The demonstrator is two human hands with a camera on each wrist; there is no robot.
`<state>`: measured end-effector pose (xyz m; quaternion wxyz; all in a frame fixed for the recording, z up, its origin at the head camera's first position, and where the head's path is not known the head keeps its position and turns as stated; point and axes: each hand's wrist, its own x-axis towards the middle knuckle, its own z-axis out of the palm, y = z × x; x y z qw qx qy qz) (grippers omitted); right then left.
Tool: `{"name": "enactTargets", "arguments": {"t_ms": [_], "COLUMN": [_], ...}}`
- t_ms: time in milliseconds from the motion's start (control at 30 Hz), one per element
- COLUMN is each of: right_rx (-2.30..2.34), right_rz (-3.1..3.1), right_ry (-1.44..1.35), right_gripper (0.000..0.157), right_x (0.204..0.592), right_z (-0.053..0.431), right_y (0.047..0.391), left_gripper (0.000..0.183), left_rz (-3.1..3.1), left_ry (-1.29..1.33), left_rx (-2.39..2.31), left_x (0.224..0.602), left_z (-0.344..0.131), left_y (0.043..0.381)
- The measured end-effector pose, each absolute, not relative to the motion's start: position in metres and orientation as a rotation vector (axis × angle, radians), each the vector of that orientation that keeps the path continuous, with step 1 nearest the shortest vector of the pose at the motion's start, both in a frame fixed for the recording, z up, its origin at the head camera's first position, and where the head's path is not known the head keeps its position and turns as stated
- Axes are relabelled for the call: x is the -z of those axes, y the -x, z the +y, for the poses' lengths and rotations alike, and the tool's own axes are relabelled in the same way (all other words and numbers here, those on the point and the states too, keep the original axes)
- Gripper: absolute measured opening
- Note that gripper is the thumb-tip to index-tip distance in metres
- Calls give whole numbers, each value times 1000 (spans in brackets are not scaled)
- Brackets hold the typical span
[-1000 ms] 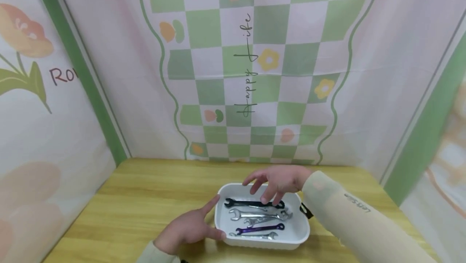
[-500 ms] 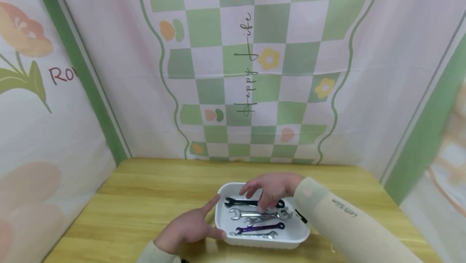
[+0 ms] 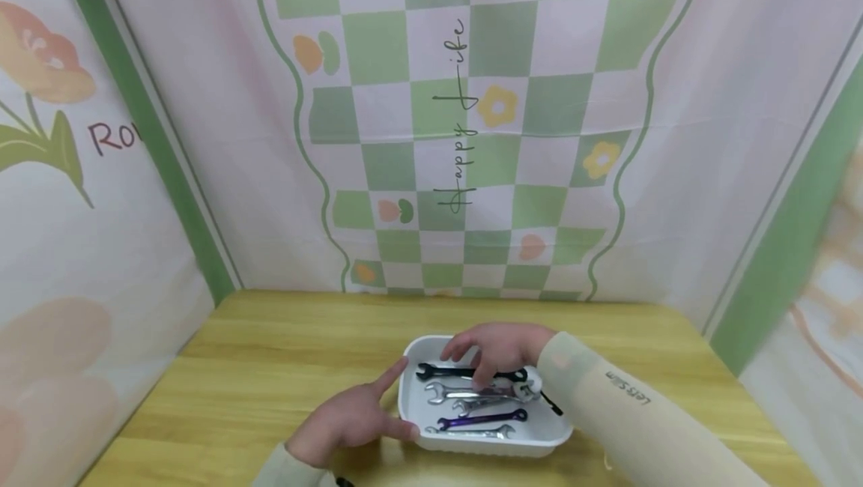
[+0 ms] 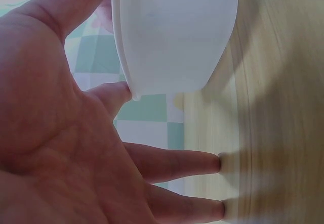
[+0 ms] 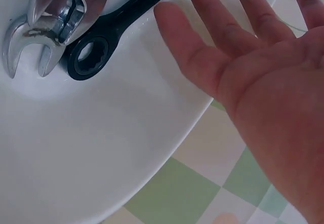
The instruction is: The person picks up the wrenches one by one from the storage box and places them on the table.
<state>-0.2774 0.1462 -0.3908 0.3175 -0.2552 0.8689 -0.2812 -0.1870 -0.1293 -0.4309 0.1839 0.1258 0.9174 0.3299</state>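
Note:
A white plastic bin (image 3: 495, 449) holds several wrenches. My left hand (image 3: 350, 416) spreads its fingers at the bin's left end, thumb and index fingertip right at the rim; in the left wrist view two other fingertips (image 4: 211, 162) meet the tabletop. Over the bin's far side hangs my right hand (image 3: 499, 348), its fingers loosely bent and thumb low beside a black ratcheting wrench (image 3: 438, 373). The right wrist view shows that wrench's ring end (image 5: 104, 32) apart from the thumb. Silver wrenches (image 3: 458, 393) lie nearer, then a purple wrench (image 3: 472, 421) and another silver wrench (image 3: 502, 433).
The bin stands on a wood-grain table (image 3: 283, 352) near its front. Behind rises a green-and-white checked cloth (image 3: 438, 172), with a printed cloth wall (image 3: 101, 247) on the left. A small black piece (image 3: 553, 403) shows beside the right sleeve (image 3: 607, 389).
My right hand has moved lower and slightly left and nearer over the bin, its thumb now among the wrenches. The left hand stays at the rim, and the wrenches lie as before.

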Motion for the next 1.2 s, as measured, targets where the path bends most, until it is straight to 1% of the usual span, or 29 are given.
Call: {"name": "enactTargets", "arguments": {"t_ms": [433,700,1200], "right_rx": [675,612,457], "right_rz": [2329,2340,2439], "right_ry": [712,768,1001], "right_gripper": [65,69,57], "right_x": [398,403,418], "right_z": [142,139,137], "right_y": [277,275,274], "left_gripper": [110,110,110], "left_rz": [2587,2584,2596], "left_ry": [-350,-349,-371], "left_rx": [-922,-930,-910], "left_x": [430,427,426], "left_z": [-129,-130,-131], "left_y": [187,185,185]}}
